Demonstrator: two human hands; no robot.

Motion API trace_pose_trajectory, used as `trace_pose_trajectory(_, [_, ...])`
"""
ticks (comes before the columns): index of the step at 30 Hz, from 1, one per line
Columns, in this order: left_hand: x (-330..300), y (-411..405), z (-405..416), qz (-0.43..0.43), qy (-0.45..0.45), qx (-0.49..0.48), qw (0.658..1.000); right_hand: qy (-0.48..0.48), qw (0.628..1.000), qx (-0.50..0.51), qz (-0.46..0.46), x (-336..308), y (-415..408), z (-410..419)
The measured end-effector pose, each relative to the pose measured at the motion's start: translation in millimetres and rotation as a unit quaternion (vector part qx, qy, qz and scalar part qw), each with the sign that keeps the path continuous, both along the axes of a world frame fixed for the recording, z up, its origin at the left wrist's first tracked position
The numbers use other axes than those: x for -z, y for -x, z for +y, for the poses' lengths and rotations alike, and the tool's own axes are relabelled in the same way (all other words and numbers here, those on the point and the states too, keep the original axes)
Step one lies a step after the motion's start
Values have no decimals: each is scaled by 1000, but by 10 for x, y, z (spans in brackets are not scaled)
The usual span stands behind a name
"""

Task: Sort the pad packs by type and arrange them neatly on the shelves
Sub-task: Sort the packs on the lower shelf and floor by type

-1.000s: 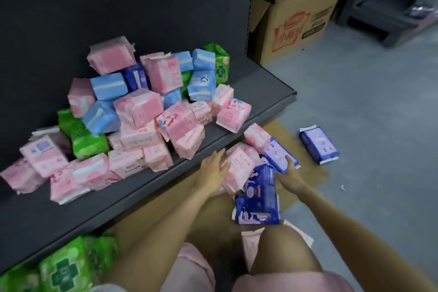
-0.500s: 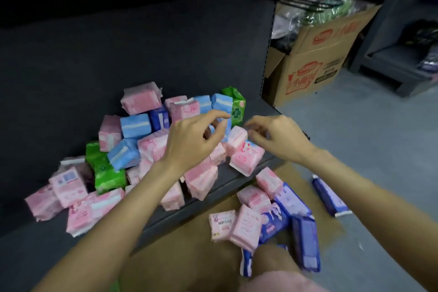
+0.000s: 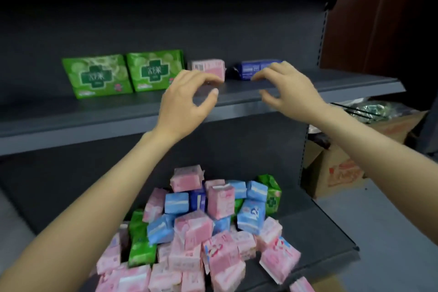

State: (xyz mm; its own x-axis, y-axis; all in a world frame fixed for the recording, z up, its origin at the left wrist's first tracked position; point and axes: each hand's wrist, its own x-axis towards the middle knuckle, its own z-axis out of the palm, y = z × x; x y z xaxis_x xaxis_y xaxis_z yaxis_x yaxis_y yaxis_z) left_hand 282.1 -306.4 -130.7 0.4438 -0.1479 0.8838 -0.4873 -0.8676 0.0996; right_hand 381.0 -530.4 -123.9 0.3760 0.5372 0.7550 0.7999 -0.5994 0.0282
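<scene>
Both hands are up at the upper shelf [image 3: 308, 92]. The left hand [image 3: 187, 99] hovers over the shelf's front lip, fingers curled, thumb and forefinger arched with a clear gap between them: its grip is apart, holding nothing. At its one o'clock lies a pink pad pack [image 3: 208, 68], barcode showing, just beyond the fingertips; contact cannot be told.

The right hand [image 3: 289, 92] sits at three o'clock from the left, fingers bent downward, its grip also apart and empty. Its fingertips overlap the front of a dark blue pad pack [image 3: 253, 69] lying flat on the shelf, but whether they touch it is unclear.

At nine o'clock from the pink pack stand two green pad packs [image 3: 123, 73], upright and side by side, white cross logos facing out, touching each other.

Down at six o'clock, on the lower shelf [image 3: 327, 232], a jumbled heap of pad packs [image 3: 203, 227]: mostly pink, several light blue in the middle, a few green ones at the left edge and the far right, a dark blue one tucked near the top.

At four o'clock, beyond the shelf upright, stands a cardboard box [image 3: 336, 173] on the grey floor, with bagged goods above it.
</scene>
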Motion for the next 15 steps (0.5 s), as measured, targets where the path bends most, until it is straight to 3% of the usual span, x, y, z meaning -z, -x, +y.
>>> trace_pose_trajectory(8, [-586, -907, 483, 82, -127, -113, 982, 75, 992, 93, 52, -356, -938, 408])
trace_pose_trajectory(15, [-775, -1858, 819, 215, -222, -249, 918, 192, 954, 188, 136, -555, -1911, 740])
